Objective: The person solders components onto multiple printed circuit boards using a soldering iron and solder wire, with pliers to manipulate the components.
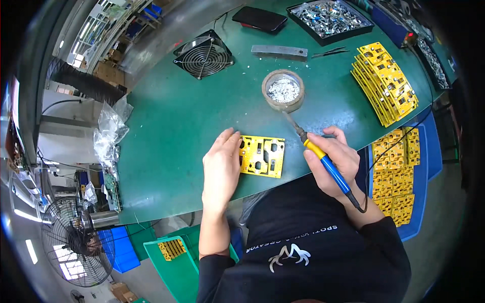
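Note:
In my right hand (334, 160) is a soldering iron (329, 168) with a blue and yellow handle, its fingers closed around the grip. The iron's tip points up and left, just below a round tin (269, 100) that holds whitish scraps. My left hand (222, 164) grips the left edge of a yellow circuit board (264, 169) lying on the table, and its fingers cover that side. The board has several cut-out holes and small dark parts. A gap separates the iron from the board.
The green table (161, 151) carries a small black fan (203, 56), a phone (260, 19), a grey metal bar (279, 52), tweezers (331, 52) and a black tray (323, 39) of small components. Stacked yellow boards (386, 83) stand right, above a blue bin (419, 207). The iron's cord (399, 141) crosses there.

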### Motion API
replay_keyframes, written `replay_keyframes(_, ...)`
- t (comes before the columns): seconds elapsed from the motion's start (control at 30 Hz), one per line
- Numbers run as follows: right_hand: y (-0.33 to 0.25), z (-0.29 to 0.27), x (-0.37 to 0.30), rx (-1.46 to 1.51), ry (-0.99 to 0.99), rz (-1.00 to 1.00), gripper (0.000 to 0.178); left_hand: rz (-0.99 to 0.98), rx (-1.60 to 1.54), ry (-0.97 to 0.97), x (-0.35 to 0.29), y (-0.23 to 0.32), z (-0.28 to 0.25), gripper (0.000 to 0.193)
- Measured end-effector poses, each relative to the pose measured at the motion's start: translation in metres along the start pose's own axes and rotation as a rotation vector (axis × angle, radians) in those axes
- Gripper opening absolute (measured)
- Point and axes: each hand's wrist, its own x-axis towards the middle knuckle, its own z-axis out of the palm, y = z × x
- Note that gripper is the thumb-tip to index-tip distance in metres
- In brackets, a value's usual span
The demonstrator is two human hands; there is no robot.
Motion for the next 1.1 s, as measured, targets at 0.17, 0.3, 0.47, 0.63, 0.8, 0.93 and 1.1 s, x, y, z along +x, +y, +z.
replay_keyframes(0.17,-0.002,0.0,0.0,-0.006,-0.011,-0.002,0.032,-0.012,-0.01,-0.143,-0.003,-0.004,-0.016,0.016)
replay_keyframes(0.3,-0.001,0.0,-0.001,-0.011,0.002,-0.013,0.032,-0.102,-0.036,-0.128,-0.019,-0.004,-0.025,0.014)
replay_keyframes(0.47,-0.004,0.0,-0.003,0.021,-0.042,0.008,0.03,-0.337,-0.023,-0.16,-0.044,0.004,-0.034,0.014)
replay_keyframes(0.63,-0.005,0.002,-0.002,0.038,-0.041,0.004,0.029,-0.459,-0.261,-0.033,-0.07,0.01,-0.018,0.013)
replay_keyframes(0.8,-0.002,0.003,-0.001,0.0,-0.008,-0.019,0.032,-0.446,-0.288,-0.034,-0.073,0.028,-0.006,0.01)
replay_keyframes(0.93,0.002,0.0,0.004,-0.028,0.028,-0.032,0.033,-0.412,-0.307,-0.009,-0.074,0.034,0.0,0.012)
replay_keyframes(1.1,0.012,0.001,0.005,-0.113,0.039,-0.006,0.033,-0.332,-0.087,0.0,-0.066,0.039,-0.011,0.007)
